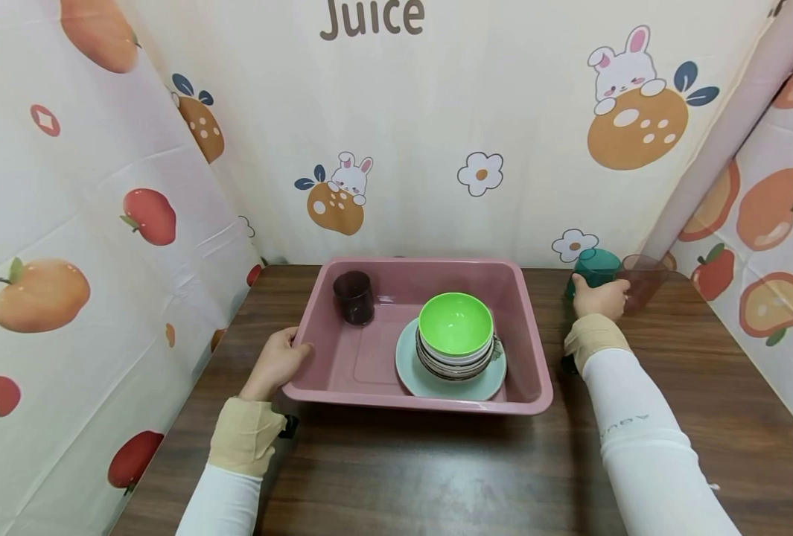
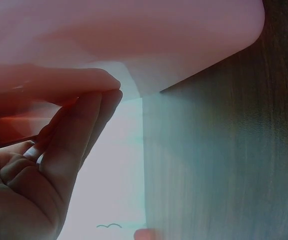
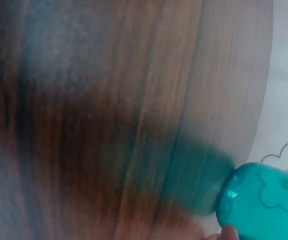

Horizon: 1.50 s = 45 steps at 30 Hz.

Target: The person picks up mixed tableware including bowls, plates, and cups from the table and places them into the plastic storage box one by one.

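Observation:
A pink plastic tub (image 1: 416, 403) stands at the middle of the table. At its left side my left hand (image 1: 277, 363) grips the rim, thumb and fingers on either side of the wall (image 2: 184, 55) in the left wrist view. Inside the tub, a dark cup (image 1: 354, 301) sits at the back left. A green bowl (image 1: 456, 324) tops a stack of bowls on a pale blue plate (image 1: 409, 372). Far to the right, my right hand (image 1: 599, 299) holds a translucent teal cup (image 1: 596, 264), which the right wrist view shows with a fingertip (image 3: 229, 233) against it.
A translucent pinkish cup (image 1: 645, 279) stands right beside the right hand, near the back edge. The wooden table (image 1: 423, 476) is bounded by a printed curtain (image 1: 423, 134) at the back and on both sides.

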### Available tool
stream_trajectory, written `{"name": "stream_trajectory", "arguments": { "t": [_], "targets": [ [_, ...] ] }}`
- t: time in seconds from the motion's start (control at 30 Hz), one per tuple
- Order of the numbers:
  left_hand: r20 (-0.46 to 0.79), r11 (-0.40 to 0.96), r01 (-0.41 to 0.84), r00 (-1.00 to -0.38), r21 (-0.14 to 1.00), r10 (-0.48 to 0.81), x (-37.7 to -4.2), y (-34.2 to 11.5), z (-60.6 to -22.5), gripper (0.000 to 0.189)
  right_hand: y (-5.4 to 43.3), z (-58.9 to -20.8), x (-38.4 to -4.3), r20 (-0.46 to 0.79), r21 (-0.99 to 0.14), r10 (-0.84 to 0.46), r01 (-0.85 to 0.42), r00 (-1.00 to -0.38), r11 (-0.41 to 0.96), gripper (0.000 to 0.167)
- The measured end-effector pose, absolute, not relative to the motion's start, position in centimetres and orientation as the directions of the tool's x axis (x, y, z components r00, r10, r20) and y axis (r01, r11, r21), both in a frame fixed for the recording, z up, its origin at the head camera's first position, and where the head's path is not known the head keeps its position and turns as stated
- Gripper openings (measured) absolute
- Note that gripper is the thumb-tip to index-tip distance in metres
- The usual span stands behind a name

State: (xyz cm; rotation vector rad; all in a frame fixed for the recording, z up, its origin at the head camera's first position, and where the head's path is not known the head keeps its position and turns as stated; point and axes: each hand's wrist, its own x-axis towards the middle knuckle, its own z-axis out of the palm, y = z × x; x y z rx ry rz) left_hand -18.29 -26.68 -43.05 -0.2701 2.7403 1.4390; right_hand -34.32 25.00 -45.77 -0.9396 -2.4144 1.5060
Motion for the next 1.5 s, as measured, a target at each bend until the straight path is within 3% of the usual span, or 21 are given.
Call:
{"name": "stream_trajectory", "arguments": {
  "t": [0.5, 1.03, 1.5],
  "targets": [
    [-0.100, 0.570, -0.159, -0.986, 0.806, -0.133, -18.4, -26.8, -43.2, 0.037, 24.2, -45.1, -34.3, -0.149, -0.852, 0.555, 0.391, -0.819, 0.348, 0.093],
    [-0.106, 0.573, -0.170, -0.984, 0.802, -0.144, -18.4, -26.6, -43.2, 0.038, 24.4, -44.9, -34.7, -0.162, -0.883, 0.538, 0.365, -0.827, 0.296, 0.094],
    [-0.095, 0.579, -0.154, -0.987, 0.801, -0.131, -18.4, -26.7, -43.1, 0.037, 25.1, -43.1, -34.6, 0.015, -0.920, 0.443, 0.162, -0.896, 0.357, 0.090]
  ]
}}
